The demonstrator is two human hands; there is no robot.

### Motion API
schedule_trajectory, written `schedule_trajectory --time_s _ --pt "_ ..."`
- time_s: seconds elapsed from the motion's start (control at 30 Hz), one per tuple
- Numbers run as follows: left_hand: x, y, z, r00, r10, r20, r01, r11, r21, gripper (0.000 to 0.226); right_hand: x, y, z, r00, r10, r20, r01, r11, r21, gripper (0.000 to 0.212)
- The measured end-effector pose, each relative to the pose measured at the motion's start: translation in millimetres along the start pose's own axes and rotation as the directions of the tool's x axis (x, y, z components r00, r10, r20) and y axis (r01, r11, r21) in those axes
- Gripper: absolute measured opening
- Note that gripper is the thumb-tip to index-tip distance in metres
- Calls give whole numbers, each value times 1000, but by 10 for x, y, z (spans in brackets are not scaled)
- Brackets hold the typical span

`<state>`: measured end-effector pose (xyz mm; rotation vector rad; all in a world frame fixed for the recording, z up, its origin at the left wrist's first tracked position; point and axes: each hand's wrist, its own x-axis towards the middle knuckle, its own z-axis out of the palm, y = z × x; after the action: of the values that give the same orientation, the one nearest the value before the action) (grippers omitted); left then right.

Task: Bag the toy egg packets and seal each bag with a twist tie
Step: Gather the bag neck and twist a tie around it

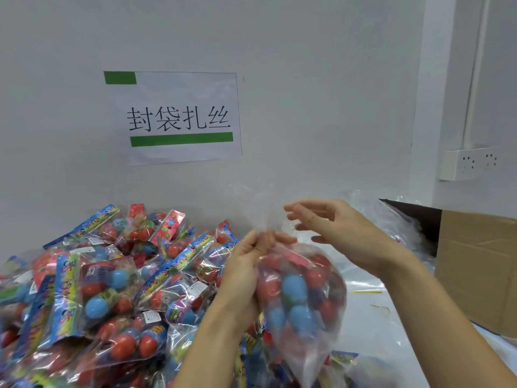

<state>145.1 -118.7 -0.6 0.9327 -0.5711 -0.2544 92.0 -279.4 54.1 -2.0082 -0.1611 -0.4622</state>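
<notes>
Two hands | left hand (246,264) pinches bag (302,298) neck | right hand (335,228) beside

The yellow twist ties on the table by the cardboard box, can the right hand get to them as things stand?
Probably yes. The right hand is open, holding nothing, raised beside the bag's neck; the twist ties lie on the table below it, nothing covering them.

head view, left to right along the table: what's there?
pile of toy egg packets → left hand pinching the neck of the filled clear bag → right hand → yellow twist ties → cardboard box
</notes>
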Motion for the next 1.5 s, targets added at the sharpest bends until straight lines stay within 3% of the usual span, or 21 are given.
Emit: schedule_trajectory --time_s 0.07,0.17,0.23,0.3,0.37,0.47,0.53,0.67,0.73,0.8,0.93,1.07,1.13,1.2,1.27,1.33,1.5 --pt "-15 66 -50 999 -1 38 7 988 -153 34 -23 24 -69 993 78 90 -81 996 29 59" --pt "-85 166 -9 993 -1 117 38 949 -314 16 -39 45 -63 946 131 296 -195 961 197 58" --pt "-158 229 56 991 -7 134 60 918 -392 34 -58 28 -33 900 119 420 -260 918 298 56" --pt "-229 291 129 996 -63 64 82 927 -366 42 -89 3 -35 872 129 472 -319 882 348 53" --pt "-267 352 173 994 -106 -28 89 930 -357 26 -114 2 -69 859 155 488 -367 851 376 52" --pt "-282 386 223 997 -78 -6 69 916 -396 20 -149 8 -127 837 179 517 -416 822 389 50" --pt "-261 356 205 997 -62 -46 43 941 -335 30 -143 13 -149 866 192 462 -373 863 340 51" --pt "-109 298 196 997 -79 19 81 935 -345 22 -109 -87 -129 972 45 232 -70 992 101 47" --pt "-54 230 141 994 -94 57 100 988 -118 11 -103 -149 -83 977 -26 210 21 999 27 45" --pt "-38 154 99 998 -45 51 35 982 187 40 -103 -178 -28 969 -60 239 77 995 -61 41" --pt "21 58 123 993 77 94 -115 836 537 48 -80 -182 50 983 -108 148 123 987 -98 20" --pt "24 -10 175 961 152 230 -274 609 744 31 -18 -140 38 991 -136 -4 133 978 -162 20" --pt "14 -4 196 965 138 223 -260 621 739 37 8 -117 21 990 -130 -50 121 980 -161 23" --pt "0 18 207 977 81 195 -193 720 666 39 16 -98 7 990 -132 -58 124 985 -116 31" --pt "-17 45 215 987 27 159 -112 823 557 30 14 -91 14 987 -144 -66 139 988 -65 39" --pt "-45 85 201 990 -51 128 -12 896 445 20 6 -92 37 985 -162 -66 162 987 -2 30" --pt "-83 153 122 968 -212 131 156 925 347 27 17 -55 116 986 -165 16 163 981 101 26"
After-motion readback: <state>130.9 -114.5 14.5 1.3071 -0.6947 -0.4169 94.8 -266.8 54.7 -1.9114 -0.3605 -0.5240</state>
